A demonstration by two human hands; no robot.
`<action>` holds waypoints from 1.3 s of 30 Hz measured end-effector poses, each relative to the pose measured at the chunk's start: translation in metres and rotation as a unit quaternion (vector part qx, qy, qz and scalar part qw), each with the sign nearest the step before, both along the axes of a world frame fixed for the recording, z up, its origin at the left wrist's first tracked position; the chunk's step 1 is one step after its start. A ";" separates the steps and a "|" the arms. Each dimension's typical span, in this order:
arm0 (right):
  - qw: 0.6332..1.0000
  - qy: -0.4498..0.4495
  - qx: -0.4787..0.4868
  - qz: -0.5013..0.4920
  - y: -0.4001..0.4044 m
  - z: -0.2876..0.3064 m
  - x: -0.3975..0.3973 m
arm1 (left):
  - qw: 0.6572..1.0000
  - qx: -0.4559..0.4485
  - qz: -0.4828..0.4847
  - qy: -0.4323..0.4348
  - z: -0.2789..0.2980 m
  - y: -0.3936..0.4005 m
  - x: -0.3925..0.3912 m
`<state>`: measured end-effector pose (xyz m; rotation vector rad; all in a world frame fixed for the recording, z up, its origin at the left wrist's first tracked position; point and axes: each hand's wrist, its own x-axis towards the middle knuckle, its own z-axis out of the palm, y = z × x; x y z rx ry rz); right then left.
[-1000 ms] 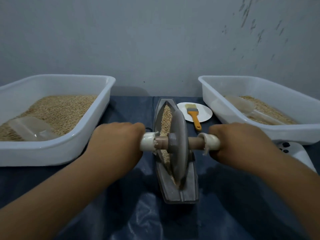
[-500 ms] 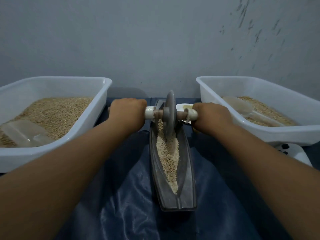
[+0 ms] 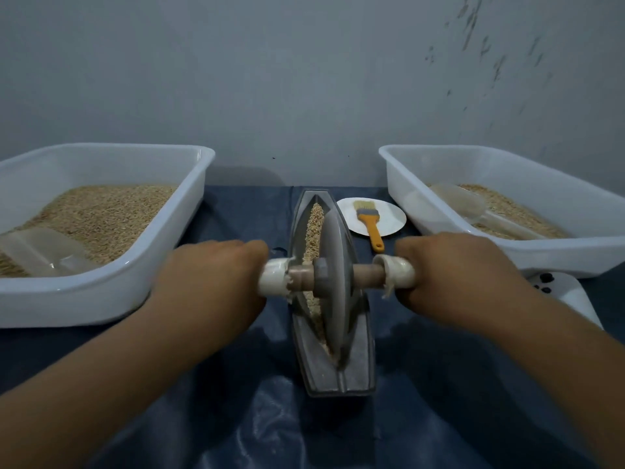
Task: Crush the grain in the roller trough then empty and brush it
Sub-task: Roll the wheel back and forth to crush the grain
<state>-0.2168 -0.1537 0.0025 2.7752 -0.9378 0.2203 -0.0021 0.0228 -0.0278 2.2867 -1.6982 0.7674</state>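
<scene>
Trough [image 3: 333, 374]: grey, boat-shaped, lengthwise on the desk [image 3: 439, 384] at centre, one pointed end toward the wall, the blunt end toward the person. Stands on a dark blue sheet [image 3: 257, 418] that covers the desk.

Grain [image 3: 313, 231]: a pale strip along the groove of the trough, seen on the left of the wheel, from the far tip down to the near part.

Wheel [image 3: 333, 286]: grey disc, upright on its edge in the groove, at the near half of the trough. A wooden axle [image 3: 367, 275] runs through its hub, with a white wrapped grip at each end.

Left hand [image 3: 209, 282]: knuckles up, fingers curled round the left grip [image 3: 272, 277].

Right hand [image 3: 460, 275]: knuckles up, fingers curled round the right grip [image 3: 399, 274].

Brush [image 3: 370, 223]: orange handle, pale bristles, lying on a small white plate [image 3: 392, 220] just right of the far end of the trough, handle end over the near rim.

Left tub [image 3: 101, 296]: white, holds grain and a clear scoop [image 3: 40, 252].

Right tub [image 3: 507, 252]: white, holds grain and a clear scoop [image 3: 466, 206].

White object with dark buttons [image 3: 561, 292]: by the right wrist, partly hidden; possibly a controller.
</scene>
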 end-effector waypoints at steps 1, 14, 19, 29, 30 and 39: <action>1.000 0.013 0.016 0.001 0.006 0.005 -0.005 | 1.000 0.001 -0.003 -0.009 0.001 0.007 -0.001; 0.995 -0.069 -0.048 -0.043 -0.081 -0.023 0.084 | 0.996 0.034 0.075 0.040 0.011 -0.094 0.053; 0.994 -0.089 -0.050 -0.049 -0.092 -0.024 0.091 | 0.997 0.004 0.083 -0.005 0.008 -0.104 0.058; 1.000 -0.009 -0.012 -0.011 -0.007 -0.006 0.009 | 0.996 0.040 0.049 0.055 0.000 -0.011 0.004; 1.000 0.001 -0.010 -0.010 -0.002 -0.002 0.003 | 0.996 0.044 0.050 0.055 0.002 -0.004 0.001; 0.999 0.012 0.000 -0.045 -0.039 -0.010 0.050 | 0.995 0.038 0.081 0.052 -0.005 -0.042 0.025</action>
